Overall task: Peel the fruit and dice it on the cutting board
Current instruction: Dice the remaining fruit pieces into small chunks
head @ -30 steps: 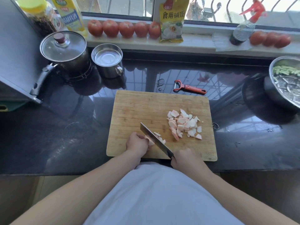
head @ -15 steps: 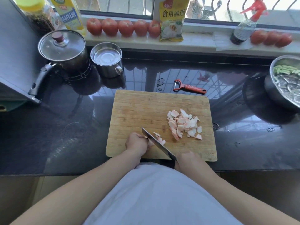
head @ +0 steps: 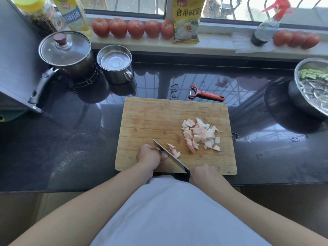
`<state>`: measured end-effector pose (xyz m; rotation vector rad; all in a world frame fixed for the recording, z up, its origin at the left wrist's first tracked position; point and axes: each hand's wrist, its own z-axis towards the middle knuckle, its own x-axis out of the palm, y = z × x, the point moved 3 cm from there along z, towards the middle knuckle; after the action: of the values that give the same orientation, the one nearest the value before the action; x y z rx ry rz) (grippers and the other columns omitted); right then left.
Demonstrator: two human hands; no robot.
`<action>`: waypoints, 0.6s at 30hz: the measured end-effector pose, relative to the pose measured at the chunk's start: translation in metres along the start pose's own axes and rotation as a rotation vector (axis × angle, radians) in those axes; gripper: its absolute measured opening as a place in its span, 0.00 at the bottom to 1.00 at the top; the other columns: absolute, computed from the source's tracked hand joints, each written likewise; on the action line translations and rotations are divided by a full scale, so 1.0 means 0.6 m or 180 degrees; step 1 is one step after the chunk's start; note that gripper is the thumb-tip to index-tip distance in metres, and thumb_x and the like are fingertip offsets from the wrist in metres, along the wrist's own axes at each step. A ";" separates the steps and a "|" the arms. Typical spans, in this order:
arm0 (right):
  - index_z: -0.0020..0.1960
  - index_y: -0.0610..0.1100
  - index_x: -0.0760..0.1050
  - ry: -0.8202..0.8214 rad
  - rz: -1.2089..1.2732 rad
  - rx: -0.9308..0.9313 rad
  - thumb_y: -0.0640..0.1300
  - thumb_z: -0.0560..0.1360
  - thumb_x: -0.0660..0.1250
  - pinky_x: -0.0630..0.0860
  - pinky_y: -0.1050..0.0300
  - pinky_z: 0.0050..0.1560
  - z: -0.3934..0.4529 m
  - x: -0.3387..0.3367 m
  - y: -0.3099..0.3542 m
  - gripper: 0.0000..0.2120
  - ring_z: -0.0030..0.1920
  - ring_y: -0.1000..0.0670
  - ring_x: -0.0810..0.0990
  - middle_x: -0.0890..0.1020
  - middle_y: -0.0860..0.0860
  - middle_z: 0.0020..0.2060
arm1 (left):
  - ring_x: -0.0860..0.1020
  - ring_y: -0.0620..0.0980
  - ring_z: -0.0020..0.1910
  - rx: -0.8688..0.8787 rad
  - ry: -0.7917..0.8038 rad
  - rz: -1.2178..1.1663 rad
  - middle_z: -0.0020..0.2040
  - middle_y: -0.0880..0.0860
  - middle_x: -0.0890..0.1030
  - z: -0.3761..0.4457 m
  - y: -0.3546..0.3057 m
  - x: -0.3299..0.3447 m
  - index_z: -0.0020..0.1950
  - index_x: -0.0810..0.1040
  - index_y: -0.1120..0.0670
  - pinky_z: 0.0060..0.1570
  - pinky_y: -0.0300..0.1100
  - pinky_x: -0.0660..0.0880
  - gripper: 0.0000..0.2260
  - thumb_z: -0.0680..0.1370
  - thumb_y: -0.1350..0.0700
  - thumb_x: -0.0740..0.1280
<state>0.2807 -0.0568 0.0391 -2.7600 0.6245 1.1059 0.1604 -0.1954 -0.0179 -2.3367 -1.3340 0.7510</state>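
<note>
Pink-white fruit dice [head: 201, 134] heaped on board; left hand [head: 149, 157] pinches fruit, right hand [head: 204, 174] grips knife [head: 170, 155].

A pile of pale pink-and-white fruit dice [head: 201, 134] lies on the right half of a bamboo board [head: 150, 121], which sits flat on the desk. A few fresh slices [head: 174, 151] lie just beside the knife [head: 170, 156], whose blade slants across the board's near edge. A red peeler [head: 206, 94] lies behind the board.
</note>
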 end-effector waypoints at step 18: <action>0.45 0.50 0.75 -0.0853 0.1138 0.0238 0.42 0.80 0.58 0.77 0.51 0.39 0.022 -0.003 -0.036 0.09 0.40 0.43 0.78 0.80 0.48 0.39 | 0.77 0.46 0.49 0.1279 0.0229 0.1806 0.40 0.40 0.82 -0.014 -0.013 -0.015 0.57 0.70 0.48 0.45 0.45 0.71 0.05 0.82 0.54 0.62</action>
<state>0.2798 -0.0332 0.0297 -2.4335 1.1210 1.4533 0.1563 -0.1994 -0.0042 -2.3742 -0.4173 0.9725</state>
